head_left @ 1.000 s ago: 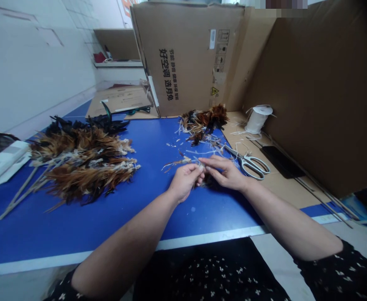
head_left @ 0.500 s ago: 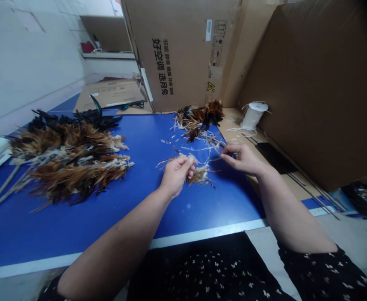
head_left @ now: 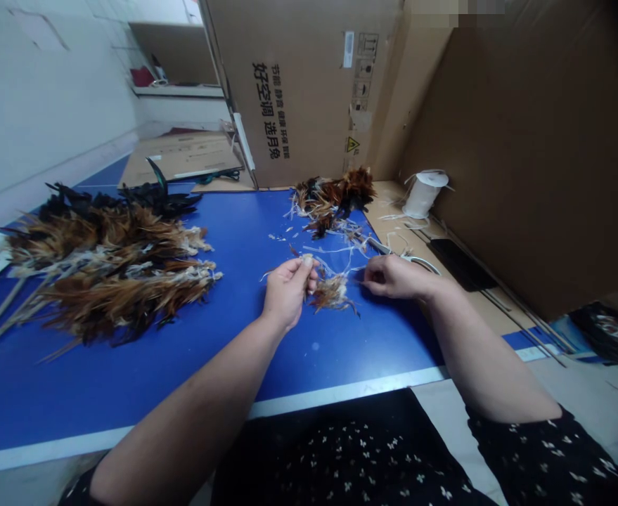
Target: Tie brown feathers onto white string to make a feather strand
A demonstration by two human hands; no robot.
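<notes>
My left hand (head_left: 289,287) is closed in a pinch around the base of a small feather bundle (head_left: 331,292), whose brown and pale tips hang out to the right. To its right, my right hand (head_left: 397,277) is closed, fingertips pinched at the end of a thin white string (head_left: 346,266) that runs across from the bundle. Just behind the right hand lie scissors (head_left: 423,263), partly hidden by it. A pile of loose brown and black feathers (head_left: 335,200) lies farther back, with string scraps in front of it.
Large finished-looking feather bunches (head_left: 124,274) on sticks lie at the left of the blue table (head_left: 224,358). A spool of white string (head_left: 425,194) stands on cardboard at the right, near thin rods (head_left: 524,327). Tall cardboard walls (head_left: 309,91) enclose the back and right.
Both hands have shifted slightly left. My right hand has lowered and turned, its fingers curling in more, and the scissors behind it now show more. The left hand keeps its pinch on the feather bundle.
</notes>
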